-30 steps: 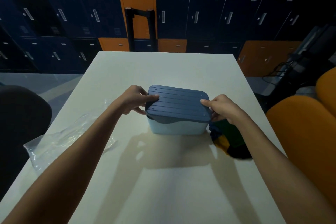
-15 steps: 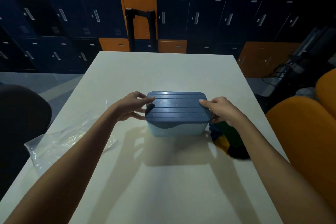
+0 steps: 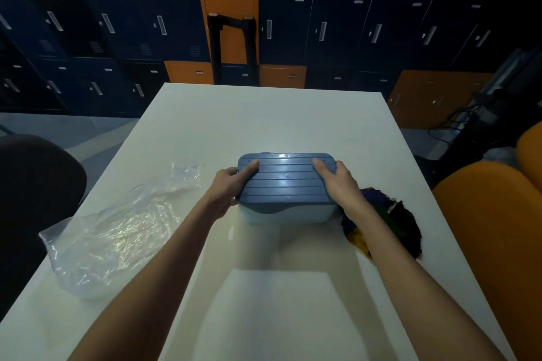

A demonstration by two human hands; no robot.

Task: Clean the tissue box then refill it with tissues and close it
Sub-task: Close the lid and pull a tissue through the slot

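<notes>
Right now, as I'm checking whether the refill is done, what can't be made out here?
Head view:
- Inside of the pale blue plastic tissue box: covered by the ribbed dark blue plastic lid, so no tissues can be seen.
- Most fingers of the left hand and right hand: hidden at the lid's ends.
- Dark multicoloured cloth: partly behind the right forearm.
- Whether the lid is fully seated: its far side faces away.

Bare white tabletop (image 3: 264, 120) stretches beyond the pale-blue tissue box (image 3: 293, 215) and towards the near edge. A crumpled clear plastic bag (image 3: 117, 231) blocks the left side, and a dark multicoloured cloth (image 3: 401, 223) lies just beside the box's right end.
</notes>
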